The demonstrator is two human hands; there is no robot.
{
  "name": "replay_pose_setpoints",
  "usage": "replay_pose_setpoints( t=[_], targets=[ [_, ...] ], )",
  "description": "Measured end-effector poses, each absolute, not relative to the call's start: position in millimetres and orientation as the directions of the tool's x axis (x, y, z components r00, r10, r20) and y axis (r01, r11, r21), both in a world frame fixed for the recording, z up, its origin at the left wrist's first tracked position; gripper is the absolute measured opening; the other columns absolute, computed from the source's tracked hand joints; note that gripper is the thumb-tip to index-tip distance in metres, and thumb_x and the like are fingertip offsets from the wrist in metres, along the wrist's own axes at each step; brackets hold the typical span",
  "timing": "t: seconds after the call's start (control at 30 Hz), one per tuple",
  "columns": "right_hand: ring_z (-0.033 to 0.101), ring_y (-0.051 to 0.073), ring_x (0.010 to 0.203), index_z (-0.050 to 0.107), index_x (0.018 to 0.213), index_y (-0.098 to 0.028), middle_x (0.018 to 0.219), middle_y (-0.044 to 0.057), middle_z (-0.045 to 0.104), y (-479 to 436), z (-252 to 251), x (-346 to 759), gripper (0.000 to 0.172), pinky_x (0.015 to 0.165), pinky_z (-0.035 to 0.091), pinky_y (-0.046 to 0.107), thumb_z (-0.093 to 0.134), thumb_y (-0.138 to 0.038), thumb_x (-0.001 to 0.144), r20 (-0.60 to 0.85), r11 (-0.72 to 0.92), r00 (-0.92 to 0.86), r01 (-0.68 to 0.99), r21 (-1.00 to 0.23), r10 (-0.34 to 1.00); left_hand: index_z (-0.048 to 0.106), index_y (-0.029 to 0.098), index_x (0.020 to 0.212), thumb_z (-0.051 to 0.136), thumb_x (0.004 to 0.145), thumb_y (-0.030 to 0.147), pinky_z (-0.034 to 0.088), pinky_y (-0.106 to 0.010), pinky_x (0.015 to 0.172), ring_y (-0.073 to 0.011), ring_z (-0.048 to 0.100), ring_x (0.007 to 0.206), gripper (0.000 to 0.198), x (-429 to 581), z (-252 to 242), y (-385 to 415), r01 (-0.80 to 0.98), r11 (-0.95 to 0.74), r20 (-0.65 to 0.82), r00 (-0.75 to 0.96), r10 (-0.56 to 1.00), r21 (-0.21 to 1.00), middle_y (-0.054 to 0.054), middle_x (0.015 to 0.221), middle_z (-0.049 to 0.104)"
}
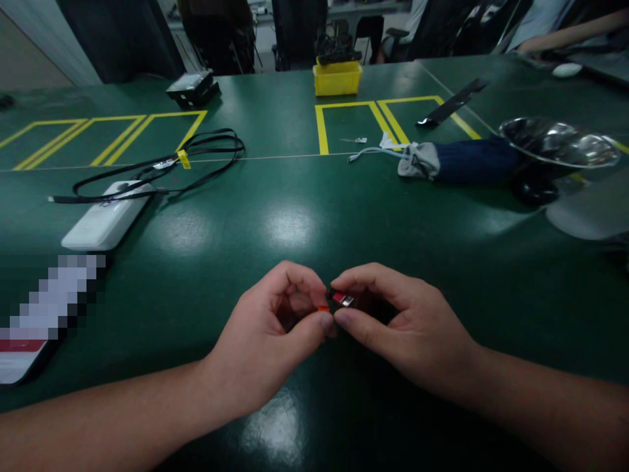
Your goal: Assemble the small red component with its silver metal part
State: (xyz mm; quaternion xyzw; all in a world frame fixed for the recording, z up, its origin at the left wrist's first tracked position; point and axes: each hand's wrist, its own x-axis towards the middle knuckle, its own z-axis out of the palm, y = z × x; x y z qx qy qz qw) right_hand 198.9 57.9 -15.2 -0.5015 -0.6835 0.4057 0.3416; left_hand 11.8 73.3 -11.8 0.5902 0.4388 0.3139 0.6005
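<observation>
Left grip (pixel 268 334) pinches orange piece (pixel 324 309) | right grip (pixel 417 321) pinches red piece (pixel 341 299) | bin (pixel 337 80): black clutter (pixel 337 46)

Above a glossy dark-green surface (pixel 289 226), the left hand (pixel 268 331) pinches a tiny bright-orange piece (pixel 323 308), mostly hidden by its fingers. Just beside it, the right hand (pixel 417 328) grips a small red-and-black piece with a shiny metal end (pixel 344 299) between thumb and forefinger. On the left, a looped black cable with a yellow tag (pixel 81 199) lies partly over a white, round-cornered box (pixel 105 219). A yellow plastic bin (pixel 337 78) stands near the far edge; on the right, a dark-blue cloth pouch (pixel 472 162) lies beside a shiny metal bowl (pixel 560 141).
</observation>
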Motion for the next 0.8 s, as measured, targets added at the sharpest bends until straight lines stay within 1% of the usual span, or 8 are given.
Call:
replay_pose_setpoints(
  t=[0.17,0.27,0.47,0.57,0.7,0.8],
  targets=[
    [0.058,0.012,0.068,0.061,0.098,-0.021,0.082,0.001,0.063,58.6,-15.4,198.9,0.02,0.061,0.047,0.023,0.061,-0.019,0.079,0.077,0.196,-0.289,0.409,-0.891,0.954,0.056,0.017,0.085,0.061,0.076,0.017,0.048,-0.023,0.062,-0.0121,0.059,0.07,0.01,12.2,-11.8,74.8,0.159,0.088,-0.146,0.41,0.9,0.983,-0.002,0.08,0.063],
    [0.057,0.012,0.069,0.06,0.098,-0.021,0.083,0.001,0.062,58.9,-16.1,198.9,0.02,0.062,0.047,0.024,0.06,-0.017,0.079,0.095,0.21,-0.288,0.402,-0.891,0.953,0.057,0.017,0.084,0.061,0.076,0.017,0.048,-0.023,0.063,-0.0118,0.059,0.07,0.009,11.8,-11.8,75.7,0.157,0.083,-0.141,0.405,0.903,0.984,-0.002,0.079,0.064],
    [0.057,0.011,0.067,0.059,0.096,-0.021,0.082,0.0,0.061,59.0,-15.9,198.7,0.019,0.06,0.047,0.023,0.06,-0.016,0.078,0.103,0.208,-0.272,0.393,-0.896,0.957,0.061,0.017,0.085,0.061,0.078,0.018,0.049,-0.024,0.065,-0.0124,0.06,0.072,0.007,11.2,-9.7,76.9,0.152,0.078,-0.136,0.428,0.894,0.985,-0.003,0.082,0.065],
    [0.057,0.012,0.068,0.06,0.1,-0.022,0.085,0.001,0.062,58.7,-13.7,199.8,0.021,0.061,0.048,0.024,0.06,-0.017,0.079,0.111,0.215,-0.283,0.368,-0.905,0.953,0.062,0.017,0.086,0.06,0.079,0.018,0.049,-0.024,0.066,-0.0128,0.06,0.073,0.007,10.5,-9.6,77.8,0.141,0.059,-0.115,0.435,0.893,0.988,-0.003,0.082,0.065],
    [0.059,0.013,0.071,0.061,0.106,-0.022,0.087,0.003,0.063,58.9,-11.1,202.1,0.022,0.063,0.049,0.026,0.055,-0.02,0.084,0.129,0.232,-0.304,0.331,-0.915,0.944,0.062,0.016,0.086,0.06,0.079,0.018,0.049,-0.024,0.064,-0.0124,0.059,0.07,0.007,9.6,-11.1,78.8,0.142,0.051,-0.107,0.425,0.899,0.989,-0.003,0.08,0.065],
    [0.06,0.013,0.073,0.062,0.105,-0.022,0.086,0.003,0.064,59.1,-11.3,202.7,0.021,0.066,0.049,0.027,0.05,-0.019,0.088,0.132,0.234,-0.31,0.319,-0.918,0.941,0.061,0.017,0.087,0.06,0.079,0.017,0.049,-0.024,0.063,-0.0122,0.06,0.069,0.008,10.2,-11.2,79.0,0.138,0.077,-0.128,0.414,0.901,0.987,-0.003,0.08,0.066]
  ],
)
